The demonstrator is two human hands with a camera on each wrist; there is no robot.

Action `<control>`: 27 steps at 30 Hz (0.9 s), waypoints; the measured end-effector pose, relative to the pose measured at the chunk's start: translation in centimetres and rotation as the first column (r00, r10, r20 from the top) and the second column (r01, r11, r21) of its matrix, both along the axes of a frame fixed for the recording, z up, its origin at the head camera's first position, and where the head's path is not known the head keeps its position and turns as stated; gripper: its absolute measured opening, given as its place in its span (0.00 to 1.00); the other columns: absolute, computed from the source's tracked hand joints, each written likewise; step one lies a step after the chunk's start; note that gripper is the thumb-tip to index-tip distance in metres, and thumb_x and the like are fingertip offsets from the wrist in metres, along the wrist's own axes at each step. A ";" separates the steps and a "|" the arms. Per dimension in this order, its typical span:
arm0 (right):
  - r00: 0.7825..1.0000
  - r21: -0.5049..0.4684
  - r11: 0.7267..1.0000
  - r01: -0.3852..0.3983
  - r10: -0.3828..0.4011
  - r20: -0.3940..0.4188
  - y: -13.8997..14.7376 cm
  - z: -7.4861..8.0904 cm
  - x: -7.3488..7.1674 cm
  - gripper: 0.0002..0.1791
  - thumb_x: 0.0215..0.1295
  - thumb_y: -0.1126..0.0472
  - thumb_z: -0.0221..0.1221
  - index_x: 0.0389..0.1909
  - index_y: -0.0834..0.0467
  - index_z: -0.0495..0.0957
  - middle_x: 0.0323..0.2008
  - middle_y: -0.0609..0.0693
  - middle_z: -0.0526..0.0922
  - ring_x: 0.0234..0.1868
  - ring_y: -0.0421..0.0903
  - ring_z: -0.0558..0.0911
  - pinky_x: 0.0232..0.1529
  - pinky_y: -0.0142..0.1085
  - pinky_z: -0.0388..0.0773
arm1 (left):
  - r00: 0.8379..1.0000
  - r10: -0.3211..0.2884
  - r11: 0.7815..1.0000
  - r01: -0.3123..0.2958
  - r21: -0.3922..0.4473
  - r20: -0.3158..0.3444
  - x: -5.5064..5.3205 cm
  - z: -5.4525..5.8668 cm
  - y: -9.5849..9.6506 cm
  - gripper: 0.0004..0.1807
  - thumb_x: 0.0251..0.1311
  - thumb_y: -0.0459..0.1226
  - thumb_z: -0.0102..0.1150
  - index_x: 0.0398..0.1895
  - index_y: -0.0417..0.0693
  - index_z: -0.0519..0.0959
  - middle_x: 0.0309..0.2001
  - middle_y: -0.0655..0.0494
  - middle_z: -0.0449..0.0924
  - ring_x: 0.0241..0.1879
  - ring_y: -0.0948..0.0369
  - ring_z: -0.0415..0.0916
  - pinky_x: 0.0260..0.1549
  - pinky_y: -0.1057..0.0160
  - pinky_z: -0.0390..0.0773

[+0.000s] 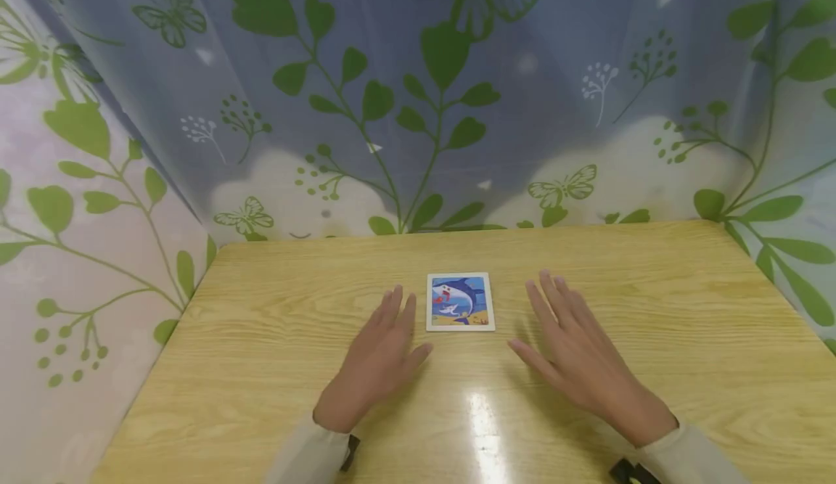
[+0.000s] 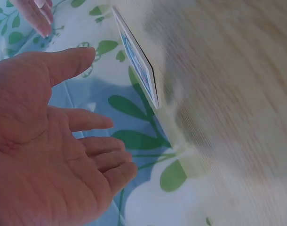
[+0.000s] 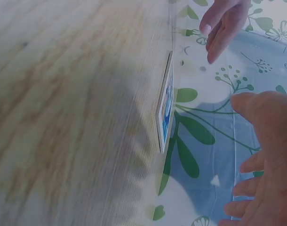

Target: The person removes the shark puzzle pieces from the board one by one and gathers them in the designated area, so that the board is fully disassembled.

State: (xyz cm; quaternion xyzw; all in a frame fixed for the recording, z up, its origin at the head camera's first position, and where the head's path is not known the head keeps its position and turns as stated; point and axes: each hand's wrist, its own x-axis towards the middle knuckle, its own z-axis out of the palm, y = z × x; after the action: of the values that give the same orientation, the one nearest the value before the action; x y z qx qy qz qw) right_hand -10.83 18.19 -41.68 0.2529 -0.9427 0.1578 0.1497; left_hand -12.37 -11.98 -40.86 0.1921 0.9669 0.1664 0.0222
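A small square picture puzzle (image 1: 461, 302) with a white border lies flat on the wooden table (image 1: 261, 368). Its picture shows a blue shark-like fish, a smaller pale creature and a sandy bottom. To its left my left hand (image 1: 379, 361) is held palm down with straight, spread fingers. On the other side, my right hand (image 1: 578, 357) is spread in the same way, a little apart from the puzzle. Both hands hold nothing. From the side, the left wrist view shows the puzzle (image 2: 136, 59) as a thin slab; the right wrist view shows its edge (image 3: 165, 106) too.
Behind the table hangs a blue and white cloth (image 1: 522, 107) printed with green leaves and butterflies. More of this patterned cloth (image 1: 78, 252) covers the left side. A bright reflection shines on the tabletop between the forearms. Dark straps sit at both wrists.
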 end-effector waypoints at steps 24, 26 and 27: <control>0.967 -0.080 0.991 -0.111 0.126 0.221 -3.3 -0.5 -3.0 0.43 0.73 0.45 0.59 0.75 0.69 0.57 0.76 0.69 0.54 0.74 0.69 0.58 0.70 0.60 0.59 | 0.973 -0.130 0.990 0.137 -0.025 0.192 -2.1 -1.2 3.3 0.34 0.74 0.51 0.53 0.75 0.42 0.64 0.79 0.41 0.50 0.77 0.44 0.49 0.69 0.42 0.61; 0.964 -0.077 0.990 -0.122 0.137 0.226 -3.6 -0.6 -3.3 0.43 0.72 0.46 0.60 0.74 0.70 0.58 0.75 0.69 0.56 0.73 0.69 0.60 0.70 0.60 0.60 | 0.971 -0.129 0.989 0.140 -0.039 0.202 -2.1 -1.2 3.4 0.34 0.73 0.51 0.53 0.75 0.42 0.64 0.79 0.40 0.49 0.77 0.43 0.49 0.69 0.41 0.61; 0.962 -0.079 0.989 -0.128 0.143 0.232 -3.8 -0.6 -3.4 0.43 0.72 0.47 0.61 0.74 0.70 0.58 0.75 0.70 0.56 0.73 0.69 0.60 0.70 0.59 0.60 | 0.970 -0.130 0.989 0.142 -0.047 0.204 -2.1 -1.2 3.5 0.34 0.73 0.51 0.53 0.75 0.42 0.64 0.79 0.40 0.49 0.77 0.43 0.49 0.68 0.41 0.61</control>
State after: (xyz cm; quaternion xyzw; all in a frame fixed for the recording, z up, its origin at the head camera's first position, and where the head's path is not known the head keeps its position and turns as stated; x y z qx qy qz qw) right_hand -14.20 14.35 -42.33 0.2913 -0.9288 0.2265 0.0329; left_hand -14.46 -8.48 -42.03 0.2394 0.9490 0.1535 0.1365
